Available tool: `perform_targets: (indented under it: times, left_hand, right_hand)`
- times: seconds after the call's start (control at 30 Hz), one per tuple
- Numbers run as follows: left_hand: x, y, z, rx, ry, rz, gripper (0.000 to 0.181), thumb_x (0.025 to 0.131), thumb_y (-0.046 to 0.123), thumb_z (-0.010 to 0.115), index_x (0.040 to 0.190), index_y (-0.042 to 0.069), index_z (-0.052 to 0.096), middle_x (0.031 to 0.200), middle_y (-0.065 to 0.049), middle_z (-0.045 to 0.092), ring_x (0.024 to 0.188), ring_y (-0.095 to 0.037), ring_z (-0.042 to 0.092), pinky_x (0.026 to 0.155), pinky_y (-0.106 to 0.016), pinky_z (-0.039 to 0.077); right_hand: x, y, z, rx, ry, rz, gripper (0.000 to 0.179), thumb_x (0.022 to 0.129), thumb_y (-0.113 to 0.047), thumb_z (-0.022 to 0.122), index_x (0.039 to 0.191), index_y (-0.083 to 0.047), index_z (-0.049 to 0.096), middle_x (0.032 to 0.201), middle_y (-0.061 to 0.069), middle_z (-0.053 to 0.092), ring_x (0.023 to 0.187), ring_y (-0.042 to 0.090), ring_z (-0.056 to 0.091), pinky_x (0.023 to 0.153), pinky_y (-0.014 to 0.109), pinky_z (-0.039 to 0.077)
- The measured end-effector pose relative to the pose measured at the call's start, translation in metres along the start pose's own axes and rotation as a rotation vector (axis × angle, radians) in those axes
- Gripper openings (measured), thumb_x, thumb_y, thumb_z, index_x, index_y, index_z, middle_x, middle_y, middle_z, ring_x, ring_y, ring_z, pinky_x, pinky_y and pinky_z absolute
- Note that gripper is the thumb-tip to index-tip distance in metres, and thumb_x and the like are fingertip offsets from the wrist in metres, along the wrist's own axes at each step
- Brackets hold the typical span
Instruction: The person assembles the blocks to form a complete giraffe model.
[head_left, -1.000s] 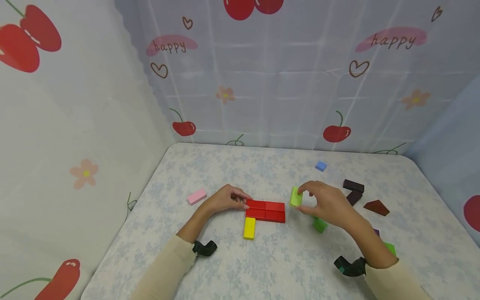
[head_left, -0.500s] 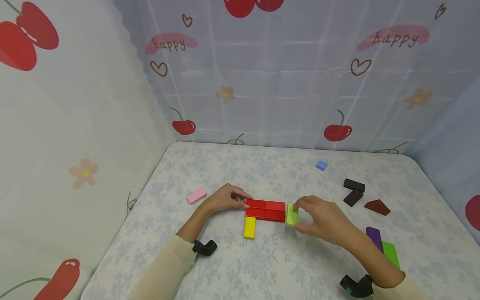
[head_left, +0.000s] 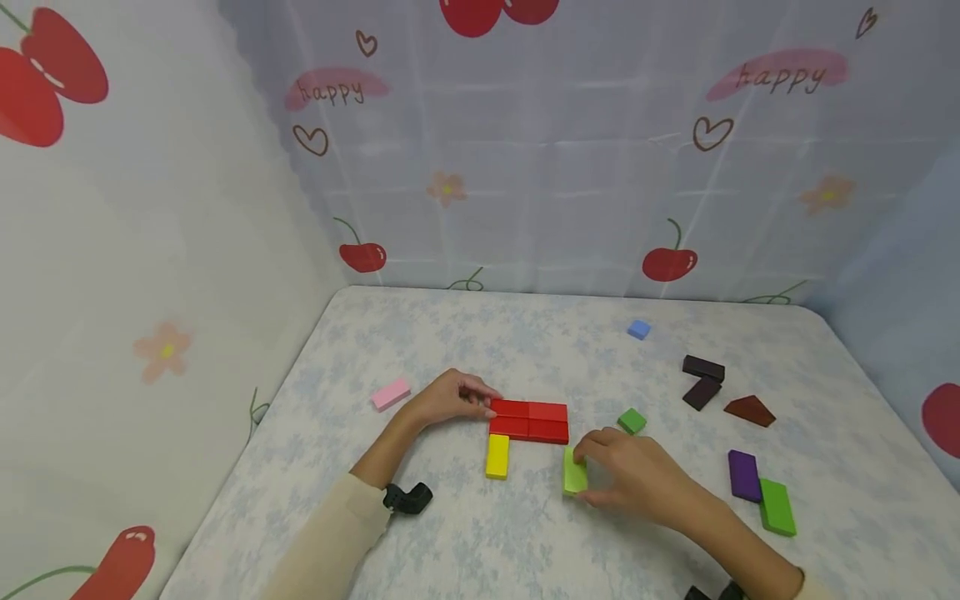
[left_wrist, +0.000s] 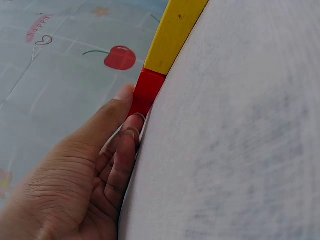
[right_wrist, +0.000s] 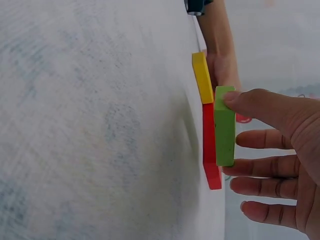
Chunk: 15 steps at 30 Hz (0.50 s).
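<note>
Several red blocks (head_left: 528, 422) lie flush together as a flat rectangle on the table. My left hand (head_left: 453, 395) pinches the left end of this rectangle, and in the left wrist view its thumb (left_wrist: 125, 92) and fingertips touch the red block (left_wrist: 146, 91) there. A yellow block (head_left: 497, 457) stands lengthwise against the near left edge of the red ones. To the right, my right hand (head_left: 633, 471) pinches a light green block (head_left: 573, 471) by its two ends. That block is just nearer than the red rectangle's right corner; in the right wrist view it overlaps the red row (right_wrist: 209, 145).
A pink block (head_left: 392, 394) lies left of the left hand. On the right are a small green block (head_left: 632, 421), a blue one (head_left: 639, 330), two dark blocks (head_left: 702, 380), a brown piece (head_left: 750, 410), a purple block (head_left: 744, 476) and a green block (head_left: 777, 507).
Still pinching the light green block, the right hand has come nearer, from beyond the red rectangle's right end, past that end, to its near right corner. The left hand has stayed put.
</note>
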<state>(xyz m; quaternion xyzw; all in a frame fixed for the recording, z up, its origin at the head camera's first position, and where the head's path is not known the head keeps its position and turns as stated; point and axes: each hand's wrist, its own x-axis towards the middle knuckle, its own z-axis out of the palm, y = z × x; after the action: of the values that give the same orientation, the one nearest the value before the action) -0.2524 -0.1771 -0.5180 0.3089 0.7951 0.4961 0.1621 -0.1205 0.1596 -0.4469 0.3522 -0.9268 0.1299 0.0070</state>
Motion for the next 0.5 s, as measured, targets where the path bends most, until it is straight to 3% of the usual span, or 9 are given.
perform_targets:
  times: [0.23,0.5]
  left_hand:
    - [-0.003,-0.002,0.001,-0.005,-0.004,-0.001,0.025,0.088,0.02,0.082,0.113,0.017,0.079,0.089,0.001,0.072,0.075,-0.016,0.06,0.07,-0.028,0.052]
    - [-0.003,0.002,0.0,-0.011,0.007,-0.022,0.025,0.087,0.019,0.083,0.112,0.018,0.08,0.089,0.0,0.071,0.074,-0.016,0.059,0.07,-0.028,0.051]
  right_hand:
    - [0.0,0.0,0.014,0.01,0.016,-0.056,0.037,0.078,-0.043,0.087,0.103,-0.022,0.07,0.106,-0.007,0.068,0.093,0.011,0.065,0.068,0.029,0.055]
    - [0.004,-0.001,0.019,-0.022,0.015,-0.052,0.041,0.074,-0.042,0.091,0.102,-0.02,0.07,0.107,-0.006,0.067,0.098,0.012,0.065,0.073,0.029,0.056]
